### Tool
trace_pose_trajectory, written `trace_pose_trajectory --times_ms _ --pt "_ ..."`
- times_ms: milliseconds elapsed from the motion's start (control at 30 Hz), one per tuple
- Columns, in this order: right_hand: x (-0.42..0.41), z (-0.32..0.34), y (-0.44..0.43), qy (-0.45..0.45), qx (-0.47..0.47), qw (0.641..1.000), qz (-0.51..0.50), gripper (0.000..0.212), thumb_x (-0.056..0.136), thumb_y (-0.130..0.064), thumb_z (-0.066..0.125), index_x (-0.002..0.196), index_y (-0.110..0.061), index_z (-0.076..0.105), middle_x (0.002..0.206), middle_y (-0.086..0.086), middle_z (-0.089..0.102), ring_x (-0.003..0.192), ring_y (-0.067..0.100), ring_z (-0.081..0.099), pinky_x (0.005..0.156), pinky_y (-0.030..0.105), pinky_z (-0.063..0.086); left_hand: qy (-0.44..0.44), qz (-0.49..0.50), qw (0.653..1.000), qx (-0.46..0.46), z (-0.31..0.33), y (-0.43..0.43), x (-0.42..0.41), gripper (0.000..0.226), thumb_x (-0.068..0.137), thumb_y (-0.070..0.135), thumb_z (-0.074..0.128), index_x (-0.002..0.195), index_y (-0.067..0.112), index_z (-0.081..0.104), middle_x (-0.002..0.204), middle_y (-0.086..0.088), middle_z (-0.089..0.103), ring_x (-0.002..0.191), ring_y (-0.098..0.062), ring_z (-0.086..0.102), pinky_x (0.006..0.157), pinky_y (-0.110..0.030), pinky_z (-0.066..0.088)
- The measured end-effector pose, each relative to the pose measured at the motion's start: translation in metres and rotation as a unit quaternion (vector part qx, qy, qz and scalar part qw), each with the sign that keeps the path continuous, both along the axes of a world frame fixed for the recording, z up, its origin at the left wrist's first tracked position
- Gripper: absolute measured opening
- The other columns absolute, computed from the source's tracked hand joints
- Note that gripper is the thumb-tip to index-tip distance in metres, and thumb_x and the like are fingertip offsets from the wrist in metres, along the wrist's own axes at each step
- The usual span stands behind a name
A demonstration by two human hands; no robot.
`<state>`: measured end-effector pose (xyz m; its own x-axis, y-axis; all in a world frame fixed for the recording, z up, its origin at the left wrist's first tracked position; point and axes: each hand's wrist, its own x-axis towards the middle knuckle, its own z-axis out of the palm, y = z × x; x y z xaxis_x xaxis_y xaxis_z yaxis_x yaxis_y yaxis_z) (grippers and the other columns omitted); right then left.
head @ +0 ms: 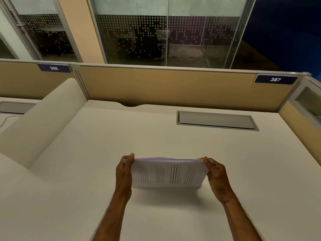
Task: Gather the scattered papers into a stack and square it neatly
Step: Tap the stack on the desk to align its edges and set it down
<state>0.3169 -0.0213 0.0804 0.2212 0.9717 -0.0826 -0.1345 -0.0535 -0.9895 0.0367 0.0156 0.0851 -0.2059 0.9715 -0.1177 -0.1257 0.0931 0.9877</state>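
Observation:
A stack of white printed papers (166,173) stands upright on its long edge on the cream desk (156,136), printed face toward me, text running sideways. My left hand (124,171) grips the stack's left short side, thumb over the top corner. My right hand (216,173) grips the right short side the same way. The stack's lower edge rests on the desk, and its top edge looks slightly uneven.
A grey cable hatch (216,120) is set into the desk at the back right. A tan partition (173,84) with number plates 386 and 387 closes the far side. A rounded cream divider (40,122) rises at the left.

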Motion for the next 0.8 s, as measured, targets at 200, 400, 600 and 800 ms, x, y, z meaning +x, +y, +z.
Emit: trace_pose_trajectory --times_ms 200,400,600,800 --pt "0.001 -0.001 0.002 0.003 -0.007 1.000 -0.004 0.069 0.064 -0.079 0.064 0.086 -0.015 0.079 0.076 0.003 0.069 0.078 0.019 0.053 0.075 0.038 0.035 0.049 -0.044 0.998 0.016 -0.010 -0.001 -0.009 0.058 0.065 0.060 0.063 0.093 0.011 0.055 0.083 0.002 0.057 0.074 -0.001 0.059 0.060 -0.014 0.046" --pt "0.003 0.001 0.004 0.002 -0.025 1.000 0.001 0.069 0.063 -0.079 0.066 0.083 -0.014 0.077 0.073 0.001 0.066 0.077 0.019 0.052 0.076 0.039 0.035 0.087 -0.078 0.993 -0.035 -0.021 0.003 -0.014 0.041 0.081 0.045 0.065 0.110 0.016 0.064 0.104 -0.006 0.070 0.102 -0.028 0.065 0.075 -0.030 0.052" --pt "0.037 0.040 0.006 -0.154 -0.033 0.983 0.097 0.062 0.055 -0.068 0.079 0.099 -0.024 0.078 0.102 -0.007 0.078 0.104 0.013 0.069 0.092 0.029 0.049 0.190 -0.131 0.973 0.027 0.039 0.026 -0.011 0.011 0.095 0.025 0.062 0.105 0.022 0.065 0.101 0.001 0.072 0.091 -0.016 0.068 0.072 -0.026 0.049" --pt "-0.005 0.075 0.027 -0.366 0.026 0.913 0.178 0.067 0.070 -0.052 0.079 0.130 -0.049 0.050 0.115 -0.037 0.057 0.104 -0.018 0.057 0.084 0.008 0.046 0.438 -0.237 0.853 0.156 0.118 0.039 0.029 0.012 0.093 0.023 0.060 0.089 0.031 0.052 0.099 0.003 0.065 0.091 -0.017 0.062 0.083 -0.032 0.048"
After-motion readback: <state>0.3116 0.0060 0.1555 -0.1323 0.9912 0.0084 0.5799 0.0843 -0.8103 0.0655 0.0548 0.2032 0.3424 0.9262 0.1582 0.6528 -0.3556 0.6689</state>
